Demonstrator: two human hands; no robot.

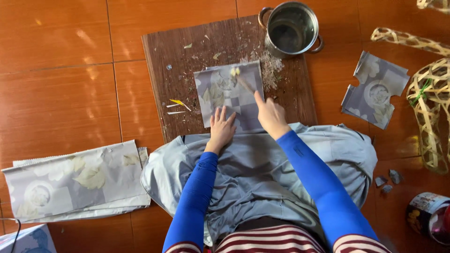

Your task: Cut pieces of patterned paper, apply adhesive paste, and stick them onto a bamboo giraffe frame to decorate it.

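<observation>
The floor [56, 89] is of shiny red-brown tiles, and a dark wooden board [173, 65] lies on it in front of the person.

In the middle of the board lies a grey sheet [220, 93] of paper with a pale flower pattern. The left hand [221, 129] lies flat on the near edge of the sheet, with its fingers [220, 115] spread apart and pressing down. The right hand [271, 117] is closed around the handle of a brush [243, 82], with the index finger stretched along it; the fingers are clamped on the brush. The tip of the brush touches the far part of the sheet. Both arms wear blue sleeves [314, 173].

Small scraps and dried crumbs lie on the board around the sheet, and some yellow and white slivers [178, 105] are just left of it. A steel pot [291, 28] with two handles stands on the far right corner of the board. A grey cloth [262, 164] covers the lap of the person and touches the near edge of the board.

To the right, on the floor, lies a pile of cut pieces [375, 89] of the same paper, near a woven bamboo frame [429, 107]. To the left, well apart, lies a stack of larger sheets [75, 182]. A tin can [429, 215] stands at the lower right.
</observation>
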